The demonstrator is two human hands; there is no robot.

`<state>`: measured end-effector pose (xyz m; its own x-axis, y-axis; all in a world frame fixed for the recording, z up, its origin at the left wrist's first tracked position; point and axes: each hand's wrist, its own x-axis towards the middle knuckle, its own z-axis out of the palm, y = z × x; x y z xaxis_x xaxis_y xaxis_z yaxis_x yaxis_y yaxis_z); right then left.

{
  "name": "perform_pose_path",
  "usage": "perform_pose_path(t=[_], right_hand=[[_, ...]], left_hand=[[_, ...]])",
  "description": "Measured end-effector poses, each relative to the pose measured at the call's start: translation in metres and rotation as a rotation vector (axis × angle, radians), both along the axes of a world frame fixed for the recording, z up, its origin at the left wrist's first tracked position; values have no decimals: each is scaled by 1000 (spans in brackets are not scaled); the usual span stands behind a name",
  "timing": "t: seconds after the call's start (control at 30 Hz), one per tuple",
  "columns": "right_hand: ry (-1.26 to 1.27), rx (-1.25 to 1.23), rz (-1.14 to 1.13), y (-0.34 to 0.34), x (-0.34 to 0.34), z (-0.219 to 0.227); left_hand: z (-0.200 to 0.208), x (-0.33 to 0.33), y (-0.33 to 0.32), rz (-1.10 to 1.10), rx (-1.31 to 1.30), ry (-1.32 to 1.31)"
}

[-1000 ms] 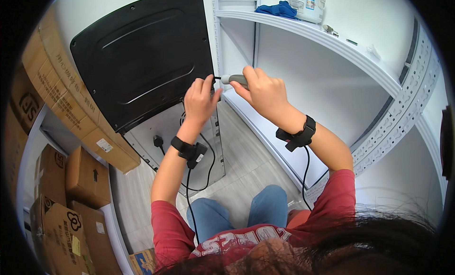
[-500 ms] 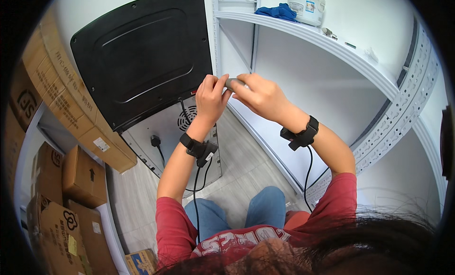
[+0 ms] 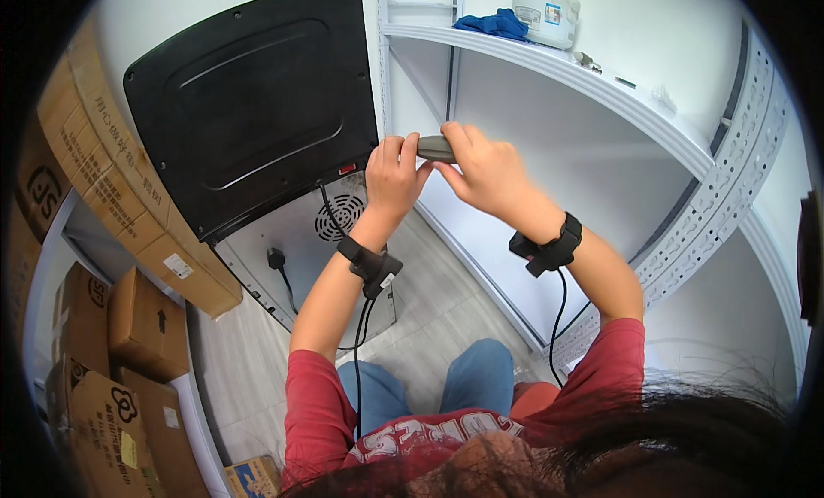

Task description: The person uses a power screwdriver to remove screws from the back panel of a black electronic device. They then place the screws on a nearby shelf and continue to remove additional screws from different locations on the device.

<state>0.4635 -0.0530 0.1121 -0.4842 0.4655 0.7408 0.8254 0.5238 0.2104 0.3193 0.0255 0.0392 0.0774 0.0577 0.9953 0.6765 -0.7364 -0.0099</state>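
Both of my hands are raised beside the right edge of a tall machine's black back panel (image 3: 257, 94). Between them lies a tool with a thick, rounded grey-green handle (image 3: 437, 148), shaped like a screwdriver's. My right hand (image 3: 489, 173) grips the handle's right end between thumb and fingers. At its left end, my left hand (image 3: 395, 176) has its fingers closed around the front of the tool. The tool's tip is hidden behind the left fingers. A small red part (image 3: 347, 169) shows on the panel's lower edge, close to my left hand.
Under the panel are a round vent (image 3: 341, 217) and a black plug (image 3: 275, 258) on a grey metal back. White shelving (image 3: 549, 64) on the right bears a white tub (image 3: 547, 15), a blue cloth (image 3: 495, 24) and small metal parts. Cardboard boxes (image 3: 148, 322) stack at left.
My right fingers have shifted on the handle, and more of it shows. The handle now lies more level. My left hand stays closed beside the panel edge; the whole view has shifted slightly.
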Motion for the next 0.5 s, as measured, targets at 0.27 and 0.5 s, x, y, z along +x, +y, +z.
perform_pose_path(t=[0.27, 0.5], right_hand=[[67, -70, 7, -16, -13, -7], [-43, 61, 19, -8, -13, -18]], left_hand=[[-4, 12, 2, 81, 8, -97], [-7, 11, -10, 71, -10, -108]])
